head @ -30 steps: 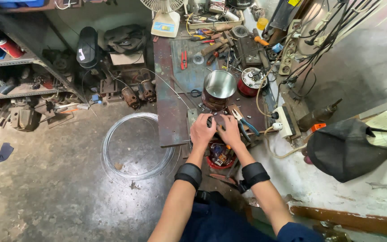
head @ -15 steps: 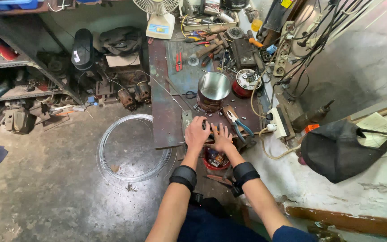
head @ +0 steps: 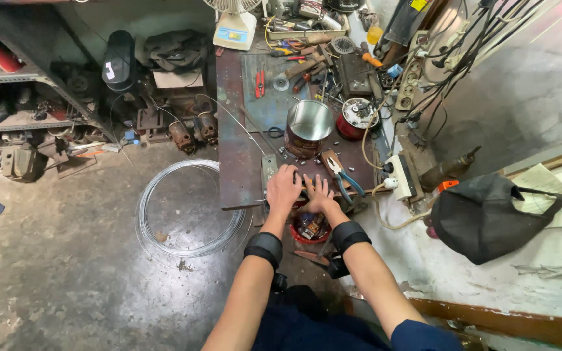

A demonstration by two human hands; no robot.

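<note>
Two bare hands, left hand (head: 284,188) and right hand (head: 319,194), rest side by side at the near edge of a cluttered metal worktop (head: 235,149). Blue-handled pliers (head: 343,179) lie just beside the right hand, a steel pot (head: 309,123) behind.

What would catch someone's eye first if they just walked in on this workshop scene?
Probably the two hands, left hand and right hand, pressed side by side on the near edge of the cluttered metal workbench. Just beyond them stands a shiny open metal can, with blue-handled pliers lying to its right. On the concrete floor left of the bench lies a big coil of wire.
</note>
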